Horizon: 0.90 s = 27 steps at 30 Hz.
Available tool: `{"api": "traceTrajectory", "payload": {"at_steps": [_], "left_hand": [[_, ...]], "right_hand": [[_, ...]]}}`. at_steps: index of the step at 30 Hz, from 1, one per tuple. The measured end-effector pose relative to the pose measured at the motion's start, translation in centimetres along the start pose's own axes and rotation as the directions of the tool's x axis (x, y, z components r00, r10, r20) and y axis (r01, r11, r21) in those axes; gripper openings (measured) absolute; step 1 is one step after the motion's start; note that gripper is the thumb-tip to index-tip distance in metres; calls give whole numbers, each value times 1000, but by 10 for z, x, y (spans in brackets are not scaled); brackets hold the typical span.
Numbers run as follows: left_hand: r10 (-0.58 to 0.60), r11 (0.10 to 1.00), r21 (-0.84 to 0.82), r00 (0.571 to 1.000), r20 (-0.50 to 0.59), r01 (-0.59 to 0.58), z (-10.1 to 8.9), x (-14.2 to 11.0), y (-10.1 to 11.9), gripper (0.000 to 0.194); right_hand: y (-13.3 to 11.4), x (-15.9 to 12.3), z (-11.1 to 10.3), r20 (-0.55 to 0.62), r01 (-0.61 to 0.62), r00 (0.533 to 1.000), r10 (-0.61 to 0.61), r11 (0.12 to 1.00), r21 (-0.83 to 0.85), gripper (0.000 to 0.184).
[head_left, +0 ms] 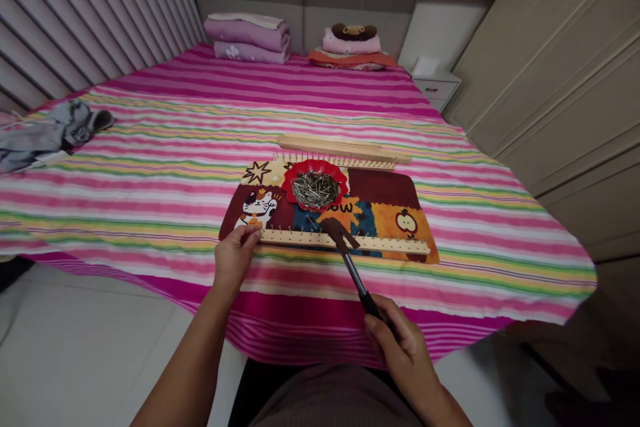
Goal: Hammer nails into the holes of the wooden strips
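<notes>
My right hand (400,340) is wrapped round the black grip of a claw hammer (354,272). Its dark head is over the middle of a narrow wooden strip (293,237); whether it touches cannot be told. Several nails stand along the left part of that strip, and small dots run along it. At the strip's left end, my left hand (237,255) pinches the wood between thumb and finger. Under the strip lies a patterned mat (385,187) with a cat and an apple on it. A red scalloped bowl (287,188) full of loose nails sits on the mat.
Behind the bowl lies another wooden strip (350,161) with a row of upright nails, beside bare wooden strips (325,144). Striped cloth (165,180) covers the bed. Grey clothing (50,133) lies at left; folded bedding (250,40) is stacked by the headboard.
</notes>
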State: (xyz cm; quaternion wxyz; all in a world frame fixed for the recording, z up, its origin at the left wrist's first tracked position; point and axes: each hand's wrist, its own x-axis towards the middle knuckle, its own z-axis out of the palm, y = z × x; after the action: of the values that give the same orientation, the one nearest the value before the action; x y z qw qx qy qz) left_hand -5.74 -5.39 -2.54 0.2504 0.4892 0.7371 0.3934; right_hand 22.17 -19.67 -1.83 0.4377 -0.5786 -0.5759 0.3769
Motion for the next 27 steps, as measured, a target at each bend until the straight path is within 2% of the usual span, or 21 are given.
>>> {"api": "traceTrajectory", "payload": {"at_steps": [3,8,13,16,21,27], "left_hand": [[22,1000,15,1000,-5,-22,3,1,-3,16],[115,982,148,993,7,-115,6,2,-10,16],[268,954,149,963,-33,-260,10,-1,-18,13],[325,940,129,944,-59,-316,13,-5,-22,13],[349,933,122,932,-95,-337,19,-7,-27,12],[350,933,123,932,-91,-338,24,-6,-31,13]], "right_hand": [[-2,0,2,19,19,1000,-19,1000,-3,25],[-4,1,7,70,35,997,-36,999,15,25],[-14,10,18,242,-28,970,19,999,35,39],[-27,23,28,333,0,943,-2,1000,5,43],[-44,42,48,353,109,932,-79,992,-66,42],[-46,48,58,377,95,925,-43,988,-118,43]]}}
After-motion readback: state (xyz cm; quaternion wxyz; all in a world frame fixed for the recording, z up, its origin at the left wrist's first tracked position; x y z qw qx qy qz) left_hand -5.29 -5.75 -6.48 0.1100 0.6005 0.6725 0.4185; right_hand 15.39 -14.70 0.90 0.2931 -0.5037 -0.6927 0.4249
